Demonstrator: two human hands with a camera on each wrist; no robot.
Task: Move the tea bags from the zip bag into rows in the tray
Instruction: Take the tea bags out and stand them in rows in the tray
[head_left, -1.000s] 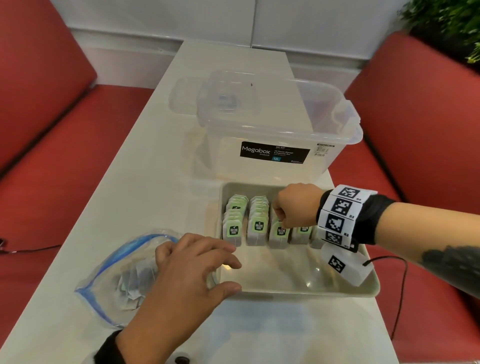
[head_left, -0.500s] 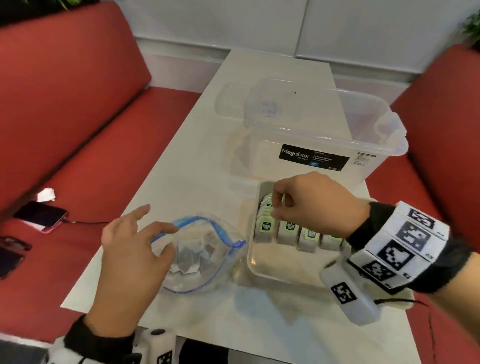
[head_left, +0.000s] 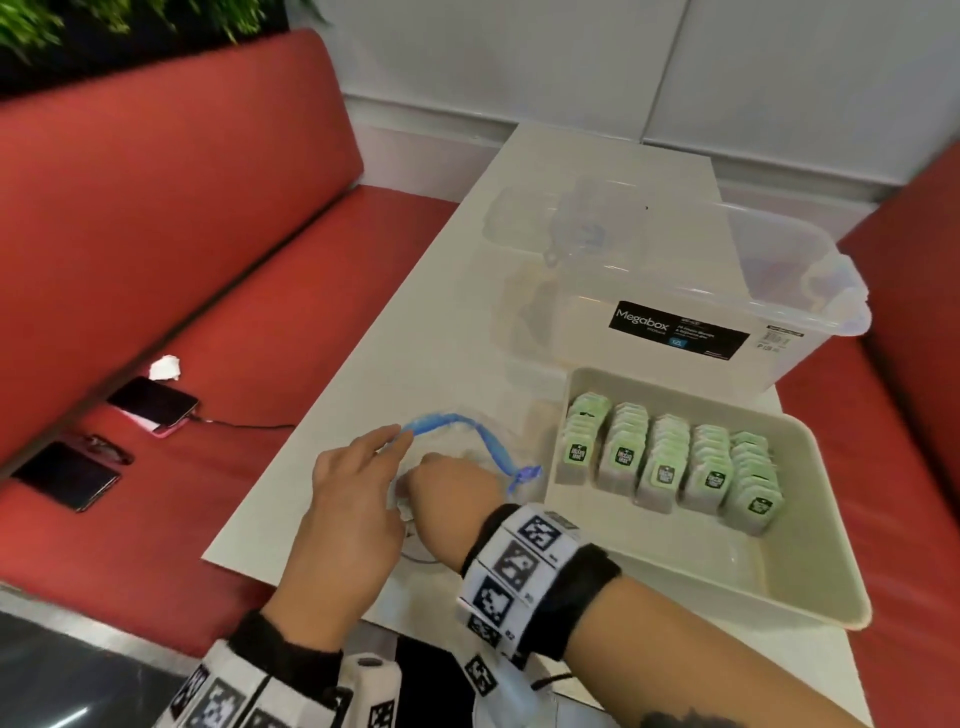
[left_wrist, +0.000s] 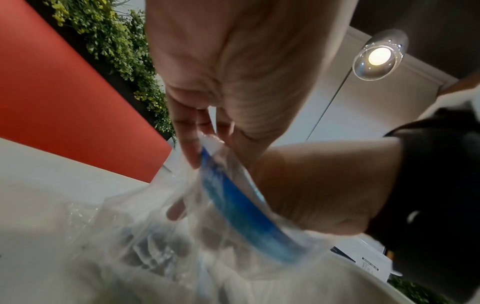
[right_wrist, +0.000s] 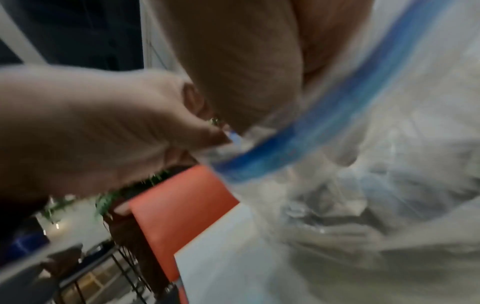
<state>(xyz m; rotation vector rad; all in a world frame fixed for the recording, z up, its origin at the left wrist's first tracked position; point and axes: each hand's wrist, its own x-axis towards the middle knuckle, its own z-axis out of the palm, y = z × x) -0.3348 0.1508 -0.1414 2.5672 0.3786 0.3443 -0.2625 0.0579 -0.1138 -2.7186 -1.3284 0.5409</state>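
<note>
While the left hand (head_left: 353, 499) pinched the zip bag's (head_left: 467, 441) blue rim on the white table (head_left: 415, 322), between red benches (head_left: 156, 234), the right hand (head_left: 447, 488) reached inside, grip hidden; tea bags (head_left: 665, 462) lined the tray (head_left: 810, 571).

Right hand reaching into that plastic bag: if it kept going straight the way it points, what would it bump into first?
Most likely the tea bags piled loose inside the zip bag. The right hand is already past the bag's blue rim, which the left hand holds open. Blur hides the exact gap.
</note>
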